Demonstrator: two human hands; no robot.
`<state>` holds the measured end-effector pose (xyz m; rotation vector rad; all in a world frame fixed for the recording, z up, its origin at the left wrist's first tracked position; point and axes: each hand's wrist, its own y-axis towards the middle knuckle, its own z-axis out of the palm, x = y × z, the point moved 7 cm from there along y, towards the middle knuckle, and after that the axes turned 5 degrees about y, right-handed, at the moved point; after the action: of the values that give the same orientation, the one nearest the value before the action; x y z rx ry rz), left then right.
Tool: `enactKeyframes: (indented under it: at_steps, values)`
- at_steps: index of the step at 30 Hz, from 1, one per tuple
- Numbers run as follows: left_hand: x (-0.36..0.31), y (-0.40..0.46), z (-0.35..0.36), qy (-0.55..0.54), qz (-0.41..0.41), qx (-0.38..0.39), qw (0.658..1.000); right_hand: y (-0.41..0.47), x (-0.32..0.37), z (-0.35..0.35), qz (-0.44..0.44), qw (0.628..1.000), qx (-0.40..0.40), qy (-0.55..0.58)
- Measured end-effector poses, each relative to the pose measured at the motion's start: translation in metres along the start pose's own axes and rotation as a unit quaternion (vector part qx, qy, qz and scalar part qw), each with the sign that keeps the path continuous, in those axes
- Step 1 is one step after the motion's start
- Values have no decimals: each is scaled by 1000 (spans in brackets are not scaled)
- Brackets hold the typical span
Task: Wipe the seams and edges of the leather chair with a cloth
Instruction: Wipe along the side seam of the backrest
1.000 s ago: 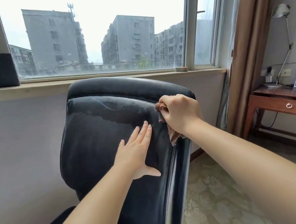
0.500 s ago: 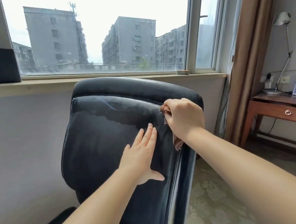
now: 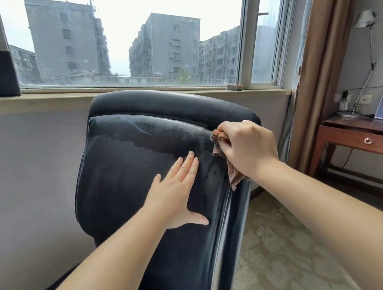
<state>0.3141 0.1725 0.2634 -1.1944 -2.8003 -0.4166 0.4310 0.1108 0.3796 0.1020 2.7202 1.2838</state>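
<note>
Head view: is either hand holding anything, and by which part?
The right hand grips a bunched brown cloth by its upper part; its tail hangs free. The left hand rests flat on the black leather chair back, holding nothing.

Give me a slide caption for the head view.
Right hand wipes chair seam with cloth; left hand braces backrest.

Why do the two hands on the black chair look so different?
The left hand lies flat on the chair back with straight fingers, while the right hand is curled up. The left hand holds nothing; the right hand grips a brown cloth. The left hand rests on the middle panel; the right hand is at the chair's right edge seam. Both touch the same chair.
</note>
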Motion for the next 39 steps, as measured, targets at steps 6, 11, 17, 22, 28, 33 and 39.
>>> enactKeyframes:
  at_steps: [6,11,17,22,28,33,39]
  values:
    - [8,7,-6,-1,-10,-35,999,10,11,7,-11,1000,-14,-2]
    - [20,21,-8,-14,-14,-26,999,36,26,26,-27,999,12,15]
    - [24,24,-3,25,-36,-8,999,51,33,37,-49,998,34,5]
    - [17,23,-12,22,-49,19,998,27,13,18,-39,999,11,6]
    - [7,12,-18,-19,-41,12,999,3,7,0,-28,997,-76,11]
    - [7,11,-18,-27,-30,-1,999,20,21,15,-27,999,-18,-12]
    - [15,17,-15,-40,-23,-3,999,52,46,37,-47,999,10,2]
